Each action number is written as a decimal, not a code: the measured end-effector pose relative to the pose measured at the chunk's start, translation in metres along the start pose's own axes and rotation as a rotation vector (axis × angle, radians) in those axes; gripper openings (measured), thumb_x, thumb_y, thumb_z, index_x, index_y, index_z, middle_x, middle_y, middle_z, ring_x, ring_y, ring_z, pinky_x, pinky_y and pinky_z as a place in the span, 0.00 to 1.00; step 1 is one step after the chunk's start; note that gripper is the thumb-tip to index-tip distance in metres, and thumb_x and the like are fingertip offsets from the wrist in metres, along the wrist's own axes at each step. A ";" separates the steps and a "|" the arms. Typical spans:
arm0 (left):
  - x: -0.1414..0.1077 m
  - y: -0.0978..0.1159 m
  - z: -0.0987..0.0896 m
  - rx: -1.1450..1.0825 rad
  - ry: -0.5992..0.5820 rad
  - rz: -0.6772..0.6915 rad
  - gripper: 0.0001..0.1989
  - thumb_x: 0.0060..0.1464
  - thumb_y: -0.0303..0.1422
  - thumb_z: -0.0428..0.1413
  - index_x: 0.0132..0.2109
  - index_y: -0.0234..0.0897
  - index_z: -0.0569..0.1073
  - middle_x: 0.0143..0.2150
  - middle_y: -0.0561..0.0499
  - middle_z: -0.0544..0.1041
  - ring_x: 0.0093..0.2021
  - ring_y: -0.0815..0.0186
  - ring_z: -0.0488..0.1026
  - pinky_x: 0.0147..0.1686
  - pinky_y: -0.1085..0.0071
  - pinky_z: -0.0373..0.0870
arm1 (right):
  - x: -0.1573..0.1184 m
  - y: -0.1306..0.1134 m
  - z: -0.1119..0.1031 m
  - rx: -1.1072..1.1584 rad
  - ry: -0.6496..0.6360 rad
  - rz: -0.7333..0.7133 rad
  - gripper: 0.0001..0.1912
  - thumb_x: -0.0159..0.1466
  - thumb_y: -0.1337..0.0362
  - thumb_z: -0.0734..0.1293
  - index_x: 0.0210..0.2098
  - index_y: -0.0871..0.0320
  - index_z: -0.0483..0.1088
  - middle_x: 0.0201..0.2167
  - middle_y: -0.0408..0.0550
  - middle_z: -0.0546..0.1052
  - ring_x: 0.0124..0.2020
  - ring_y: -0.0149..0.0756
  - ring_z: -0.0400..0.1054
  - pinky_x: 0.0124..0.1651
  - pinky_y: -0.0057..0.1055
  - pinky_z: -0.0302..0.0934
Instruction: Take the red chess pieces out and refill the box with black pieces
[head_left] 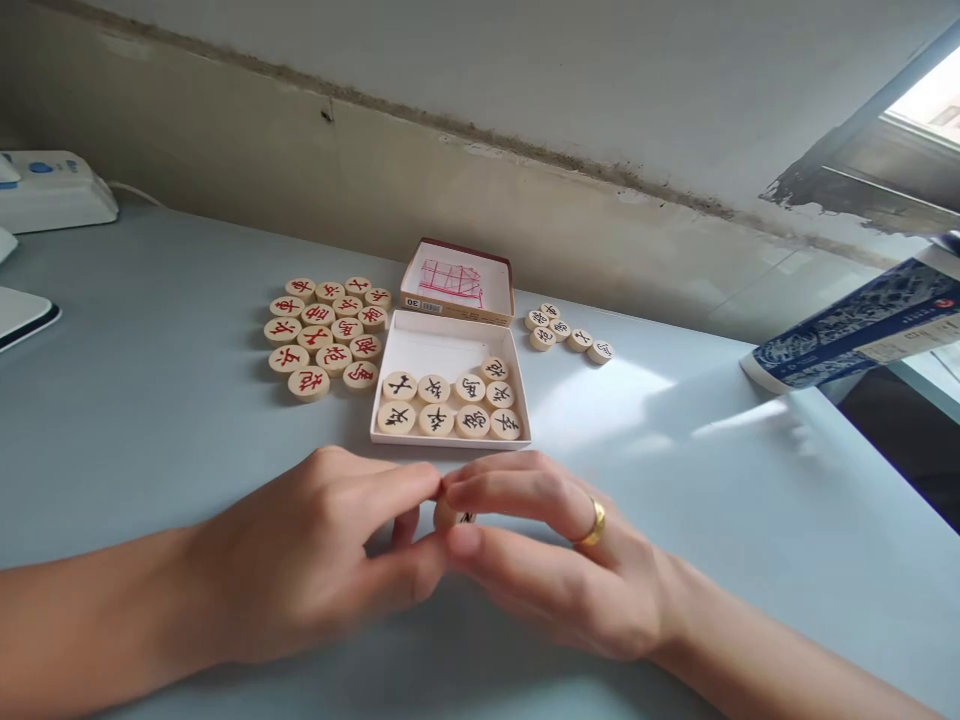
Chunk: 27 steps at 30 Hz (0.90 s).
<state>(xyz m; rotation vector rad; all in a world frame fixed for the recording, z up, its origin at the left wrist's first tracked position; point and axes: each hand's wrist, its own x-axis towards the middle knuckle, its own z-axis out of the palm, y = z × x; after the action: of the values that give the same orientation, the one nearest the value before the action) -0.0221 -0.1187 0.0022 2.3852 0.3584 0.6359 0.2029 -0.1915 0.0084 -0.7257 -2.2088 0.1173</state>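
Note:
Between my two hands is a xiangqi piece, a pale round disc with black marking, largely covered by fingers. My left hand closes on its left side with thumb and index finger. From the right, my right hand, wearing a gold ring, has thumb and fingers around the same piece. Just beyond my fingertips lies a white box tray. Inside it, several black-marked xiangqi pieces lie face up in rows along the near side, with more up the right wall.
Several red-marked pieces are grouped left of the tray. A box lid with pink lines lies behind it. Several black-marked pieces sit to the right. A blue patterned box leans in at far right; a white device stands at far left.

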 end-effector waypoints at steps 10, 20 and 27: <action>0.003 -0.003 -0.002 -0.124 -0.034 -0.040 0.06 0.66 0.25 0.53 0.40 0.39 0.72 0.24 0.61 0.70 0.19 0.76 0.62 0.20 0.80 0.59 | -0.006 -0.006 0.005 0.190 0.335 0.088 0.12 0.72 0.59 0.65 0.48 0.58 0.76 0.29 0.44 0.77 0.25 0.33 0.73 0.28 0.30 0.74; 0.005 -0.002 0.000 -0.038 0.090 -0.119 0.11 0.68 0.30 0.51 0.35 0.38 0.73 0.22 0.62 0.67 0.19 0.77 0.62 0.20 0.82 0.59 | 0.005 -0.001 0.007 0.364 -0.155 0.491 0.16 0.64 0.69 0.69 0.27 0.53 0.57 0.21 0.33 0.61 0.21 0.25 0.53 0.23 0.25 0.51; 0.005 -0.004 0.001 -0.035 0.087 -0.112 0.09 0.68 0.30 0.51 0.38 0.38 0.73 0.23 0.62 0.68 0.20 0.77 0.64 0.20 0.82 0.60 | 0.003 -0.009 0.009 0.380 -0.095 0.430 0.24 0.58 0.79 0.60 0.28 0.51 0.38 0.21 0.33 0.42 0.20 0.28 0.35 0.20 0.28 0.40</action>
<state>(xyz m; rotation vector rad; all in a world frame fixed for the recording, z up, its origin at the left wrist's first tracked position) -0.0178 -0.1145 0.0003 2.2907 0.5103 0.6893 0.1910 -0.1962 0.0069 -0.9757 -2.0000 0.7780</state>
